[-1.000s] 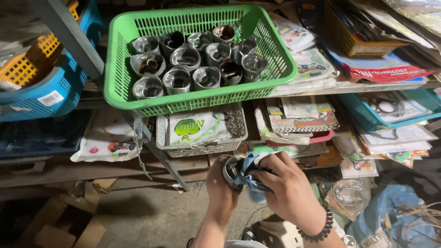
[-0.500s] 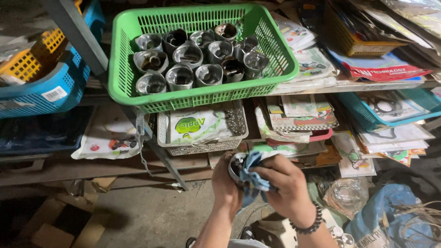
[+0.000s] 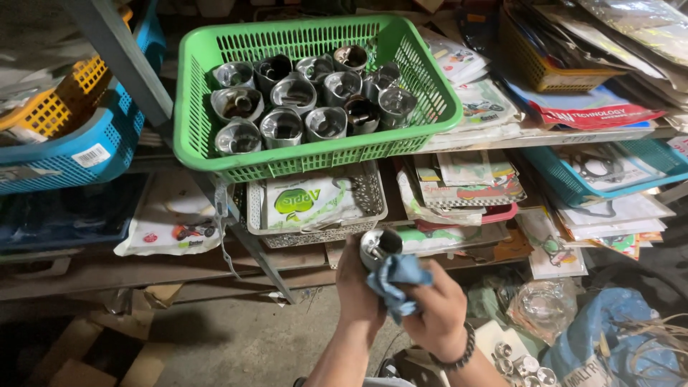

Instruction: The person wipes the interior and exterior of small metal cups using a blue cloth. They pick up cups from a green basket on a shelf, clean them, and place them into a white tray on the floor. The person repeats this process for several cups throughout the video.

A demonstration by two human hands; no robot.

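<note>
Piston (image 3: 378,246), a short metal cylinder with an open hollow end, is held in front of the lower shelf, below the grey mesh tray (image 3: 373,193) and clear of every surface. The left hand (image 3: 356,287) is clenched around its body from the left side. The right hand (image 3: 437,315) grasps a blue rag (image 3: 396,281) and presses it against the near side of the piston; rag and metal are touching. A dark bead bracelet (image 3: 459,352) sits on the right wrist.

Step in hand, as judged: wiping of one piston, part-way through. The upper end shows bright; the rest is covered by cloth and fingers, so its condition cannot be told.

Above, a green basket (image 3: 423,79) sits on the upper shelf, its front edge overhanging. It carries a batch of like pistons (image 3: 287,107), standing open end up in rough rows, closely packed. A few more small metal parts (image 3: 523,365) lie low at the right, near a blue bag (image 3: 595,351).

Next move, as judged: the piston would need turning within the left-hand hold to bring uncovered faces under the rag, with a firm hold kept, since the part hangs over the concrete floor (image 3: 236,344). Any placing into the basket calls for a lift well upward and a free gap among the packed pieces.
</note>
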